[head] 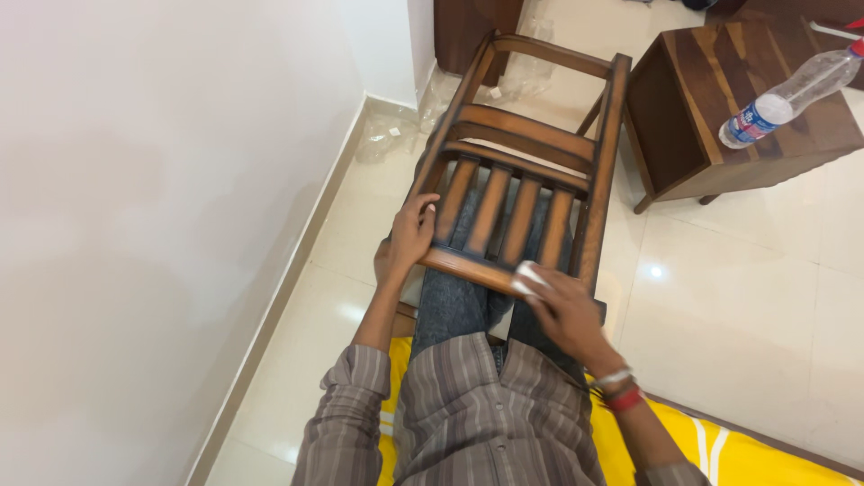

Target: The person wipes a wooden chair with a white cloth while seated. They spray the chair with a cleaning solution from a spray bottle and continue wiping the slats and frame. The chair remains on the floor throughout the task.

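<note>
Wall edge: white wall (162, 225) fills left third of frame; its skirting runs diagonally from upper centre to lower left, close beside chair's left rail.
Floor room: pale glossy tile floor (747, 306) open at right centre and lower left; narrow strip only betw. wall and chair.
Chair: wooden chair frame (522, 171) lies tilted across person's lap, centre of frame, slats running away from the viewer, far end toward upper centre.
Chair right edge: right rail sits near wooden side table (720, 117) at upper right; small gap of floor betw. them.
Table load: clear plastic bottle (792, 90) w/ blue label lies on its side on table top, upper right.
Behind chair: clear bottles on floor at upper centre, partly hidden by the frame; count cannot be told.
Left hand (409, 238): centre-left; fingers curled over chair's left rail and near crossbar, thumb on top; closed grip on the wood.
Right hand (562, 306): centre; fingers bent around small white cloth (529, 279), pressing it on near crossbar at right-hand corner. Palm faces down.
Wrist: red and white bands on right wrist.
Seat: person in striped shirt, grey jeans, sits on yellow cover (720, 450), lower right.
</note>
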